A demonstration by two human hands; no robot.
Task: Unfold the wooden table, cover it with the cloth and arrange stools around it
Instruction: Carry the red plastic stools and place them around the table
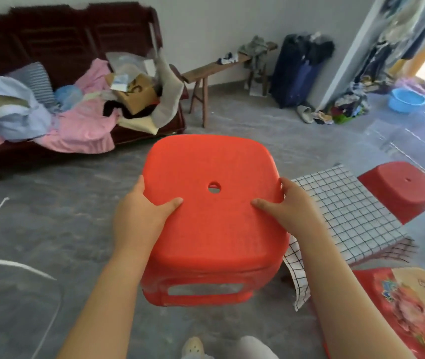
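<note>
Both hands grip one red stool by opposite sides of its seat: the left hand on the left edge and the right hand on the right edge. The thumbs lie flat on top, pointing in toward the centre hole, and the fingers curl over the rim. The stool looks lifted off the floor, seat up and tipped a little toward the person; its feet are out of sight. The relation that matters is sideways. The checked cloth is already spread over the low surface, which lies directly to the right of the stool and just past the right hand, so that hand is the nearer one. The stool hides the cloth's left edge. A second stool stands at the far right side of the cloth, touching it or nearly so. The left side facing the held stool looks unoccupied, so setting it down there probably needs a small shift right and a lowering. The seat is close to square, so its turn matters little.
</note>
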